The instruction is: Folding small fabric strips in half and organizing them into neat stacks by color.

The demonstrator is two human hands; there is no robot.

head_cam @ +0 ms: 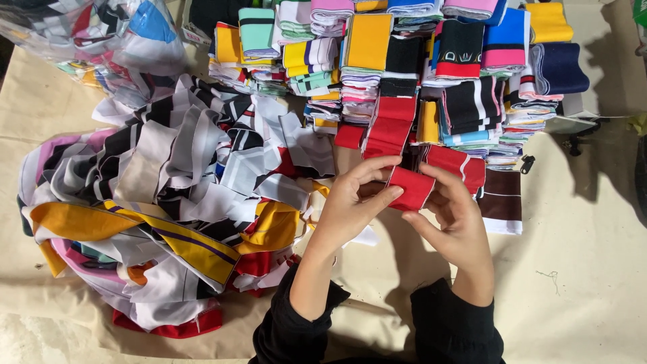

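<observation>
My left hand point(354, 202) and my right hand point(457, 217) together hold a folded red knit strip point(411, 189) between them, just above the tan table cover point(586, 256). The left fingers pinch its left end, the right fingers grip its right edge. Right behind the strip lie more red folded pieces point(391, 125) at the front of the stacks. Both of my sleeves are black.
A loose heap of mixed knit strips point(168, 202) in white, black, yellow and red fills the left. Several stacks of folded coloured strips point(404, 61) run along the back. A clear plastic bag of fabric point(114, 40) sits at the top left. A brown folded piece point(502, 202) lies to the right.
</observation>
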